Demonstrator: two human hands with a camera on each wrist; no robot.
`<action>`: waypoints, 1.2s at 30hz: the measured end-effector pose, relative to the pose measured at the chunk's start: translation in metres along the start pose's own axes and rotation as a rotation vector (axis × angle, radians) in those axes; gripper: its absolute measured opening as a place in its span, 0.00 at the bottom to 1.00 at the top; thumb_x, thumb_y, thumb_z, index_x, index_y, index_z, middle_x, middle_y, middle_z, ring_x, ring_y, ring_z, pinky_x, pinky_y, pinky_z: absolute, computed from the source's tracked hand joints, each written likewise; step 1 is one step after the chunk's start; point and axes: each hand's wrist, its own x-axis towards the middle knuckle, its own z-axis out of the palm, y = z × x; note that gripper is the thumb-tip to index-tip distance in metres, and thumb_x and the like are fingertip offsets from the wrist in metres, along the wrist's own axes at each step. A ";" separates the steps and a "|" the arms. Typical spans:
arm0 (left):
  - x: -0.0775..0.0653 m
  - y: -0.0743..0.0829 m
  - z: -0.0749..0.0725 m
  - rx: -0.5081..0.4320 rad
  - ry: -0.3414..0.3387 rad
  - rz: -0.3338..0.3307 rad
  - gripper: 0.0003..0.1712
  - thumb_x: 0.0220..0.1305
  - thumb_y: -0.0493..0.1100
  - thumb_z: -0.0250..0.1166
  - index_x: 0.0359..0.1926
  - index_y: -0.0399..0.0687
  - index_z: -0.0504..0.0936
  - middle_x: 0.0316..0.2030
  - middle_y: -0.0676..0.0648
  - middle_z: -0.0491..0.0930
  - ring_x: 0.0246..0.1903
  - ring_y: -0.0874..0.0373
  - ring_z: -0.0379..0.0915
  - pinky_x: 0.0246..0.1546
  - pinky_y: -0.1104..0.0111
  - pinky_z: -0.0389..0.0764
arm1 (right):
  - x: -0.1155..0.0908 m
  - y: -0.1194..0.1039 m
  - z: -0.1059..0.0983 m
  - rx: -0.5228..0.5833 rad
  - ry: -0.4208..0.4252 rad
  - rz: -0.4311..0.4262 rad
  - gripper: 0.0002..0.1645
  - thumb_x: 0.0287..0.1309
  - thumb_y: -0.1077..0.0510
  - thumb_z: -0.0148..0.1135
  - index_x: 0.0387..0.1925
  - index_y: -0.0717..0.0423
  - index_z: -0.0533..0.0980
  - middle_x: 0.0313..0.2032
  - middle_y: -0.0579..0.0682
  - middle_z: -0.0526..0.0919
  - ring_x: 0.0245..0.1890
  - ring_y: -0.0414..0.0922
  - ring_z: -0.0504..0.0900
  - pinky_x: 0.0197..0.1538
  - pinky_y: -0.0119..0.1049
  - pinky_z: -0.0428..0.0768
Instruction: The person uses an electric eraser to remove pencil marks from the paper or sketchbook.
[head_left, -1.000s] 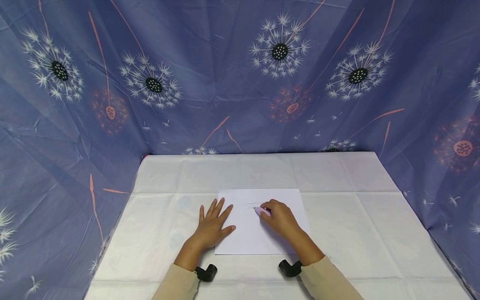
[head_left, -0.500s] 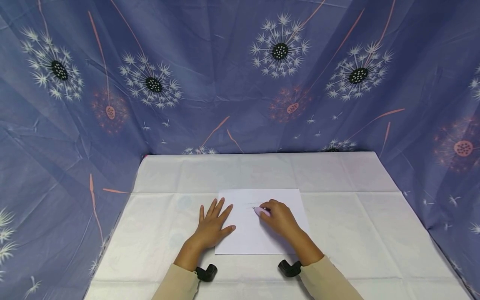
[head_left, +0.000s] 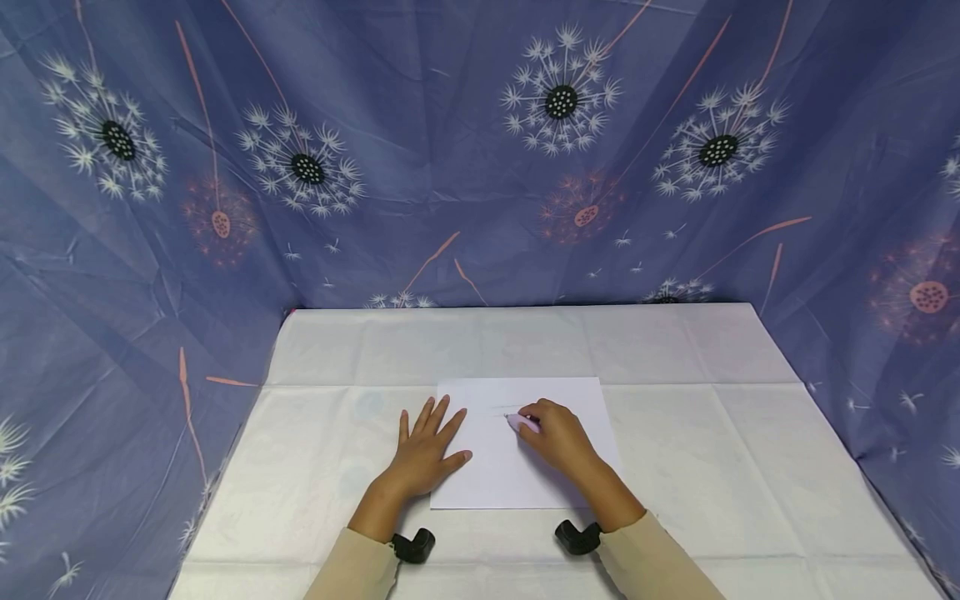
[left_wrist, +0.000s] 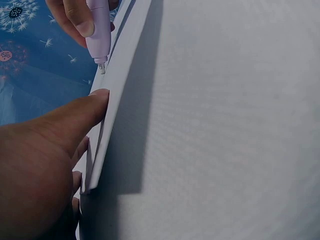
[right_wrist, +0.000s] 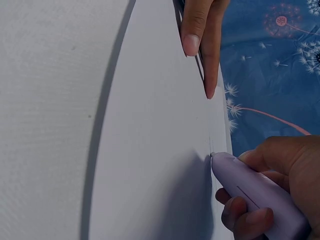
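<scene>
A white sheet of paper [head_left: 495, 483] lies on the table, with faint thin lines [head_left: 506, 407] near its far half. My left hand [head_left: 422, 460] rests with spread fingers on the paper's left edge, the thumb pointing inward. Over the right half, my right hand [head_left: 564, 435] grips a chunky lilac electric eraser [head_left: 524, 423] between thumb and curled fingers. Its narrow tip meets the paper at the end of a faint line, as the right wrist view of the electric eraser [right_wrist: 255, 192] also shows. The left wrist view has the electric eraser [left_wrist: 99, 32] upright beyond my left thumb.
A white cloth [head_left: 712, 467] with fold creases covers the table. Blue curtain fabric [head_left: 427, 150] with dandelion prints hangs behind and along both sides. Black wrist-worn devices [head_left: 414, 546] sit at both cuffs.
The electric eraser's tip has shifted very slightly left along the lower faint line, the right hand with it. The left hand and paper stay in place.
</scene>
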 end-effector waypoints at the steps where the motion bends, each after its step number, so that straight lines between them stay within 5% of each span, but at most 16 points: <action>1: 0.000 0.000 0.000 0.000 -0.002 0.000 0.40 0.72 0.61 0.58 0.78 0.53 0.60 0.81 0.41 0.46 0.81 0.38 0.34 0.73 0.31 0.30 | 0.000 0.000 0.000 0.000 0.001 0.003 0.09 0.59 0.59 0.71 0.40 0.59 0.87 0.34 0.50 0.86 0.32 0.43 0.81 0.41 0.41 0.79; 27: 0.000 -0.003 0.004 -0.008 0.030 0.031 0.40 0.71 0.59 0.59 0.78 0.50 0.61 0.80 0.38 0.48 0.80 0.35 0.36 0.71 0.30 0.29 | -0.001 0.004 -0.002 -0.028 0.016 0.012 0.10 0.59 0.57 0.71 0.41 0.56 0.87 0.34 0.48 0.85 0.32 0.42 0.80 0.39 0.40 0.78; 36: 0.000 0.000 0.000 -0.001 -0.006 0.000 0.40 0.72 0.60 0.58 0.78 0.52 0.60 0.81 0.40 0.45 0.81 0.38 0.34 0.72 0.31 0.29 | 0.000 0.001 -0.001 -0.013 -0.002 0.005 0.09 0.60 0.58 0.70 0.40 0.57 0.87 0.34 0.48 0.85 0.31 0.41 0.78 0.39 0.39 0.77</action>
